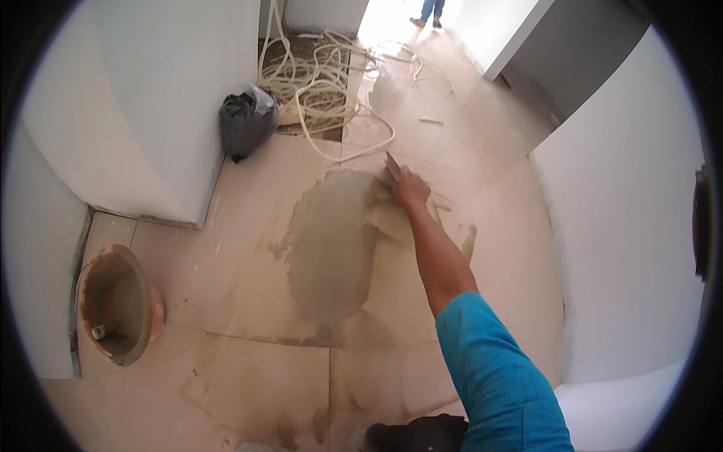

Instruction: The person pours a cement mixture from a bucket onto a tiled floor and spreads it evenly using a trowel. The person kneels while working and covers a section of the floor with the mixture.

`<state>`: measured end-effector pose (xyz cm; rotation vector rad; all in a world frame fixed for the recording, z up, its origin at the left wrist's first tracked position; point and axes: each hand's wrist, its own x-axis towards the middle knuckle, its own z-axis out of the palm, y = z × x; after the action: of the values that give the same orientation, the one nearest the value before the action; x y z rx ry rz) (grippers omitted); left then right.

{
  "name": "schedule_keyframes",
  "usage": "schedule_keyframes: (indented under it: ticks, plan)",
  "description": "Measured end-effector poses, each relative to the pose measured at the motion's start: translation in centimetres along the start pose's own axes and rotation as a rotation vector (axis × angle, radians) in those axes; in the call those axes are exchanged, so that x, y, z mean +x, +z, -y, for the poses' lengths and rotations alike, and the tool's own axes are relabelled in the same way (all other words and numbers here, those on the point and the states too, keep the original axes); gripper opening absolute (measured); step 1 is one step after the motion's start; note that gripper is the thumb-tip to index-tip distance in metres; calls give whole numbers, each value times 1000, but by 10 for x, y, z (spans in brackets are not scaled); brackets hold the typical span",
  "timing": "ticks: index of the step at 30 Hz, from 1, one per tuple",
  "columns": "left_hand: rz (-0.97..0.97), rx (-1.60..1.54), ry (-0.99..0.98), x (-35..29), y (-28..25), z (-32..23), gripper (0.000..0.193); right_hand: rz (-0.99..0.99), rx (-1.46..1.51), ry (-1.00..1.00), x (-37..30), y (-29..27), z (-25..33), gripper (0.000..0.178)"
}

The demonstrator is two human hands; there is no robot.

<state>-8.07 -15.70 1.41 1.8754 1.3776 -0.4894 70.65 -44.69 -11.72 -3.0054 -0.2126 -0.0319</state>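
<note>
My right hand (411, 188) reaches out from a blue sleeve over the tiled floor. It is closed on a trowel (392, 167), whose thin dark blade points up and away to the left. The hand covers most of the handle. Left of it and nearer to me, a broad patch of wet grey-brown mortar (331, 245) is spread across the tiles, with a ragged edge on its left. Thinner smears (468, 242) lie to the right of my wrist. My left hand is outside the picture.
An orange bucket (156, 309) with grey mix inside stands at the left by the wall. Farther off are a black plastic bag (247, 124) and a tangle of cream hose (320, 94). White walls flank the floor. Someone's legs (431, 10) show in the bright doorway.
</note>
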Motion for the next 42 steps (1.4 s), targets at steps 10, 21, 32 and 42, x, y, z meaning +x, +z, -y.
schedule_keyframes:
  ticks: [10,21,32,42]
  plan:
    - [48,55,-40,-9,13,5,52,-34,-36,-279,-1,-2,58,25]
    - [0,43,131,4,21,30,43,-87,-2,-524,-13,3,79,39]
    - [-1,32,-4,-13,23,8,38,29,-30,-945,-49,2,122,33]
    - [-1,50,45,-15,27,11,41,47,-26,-1120,-108,-26,77,25]
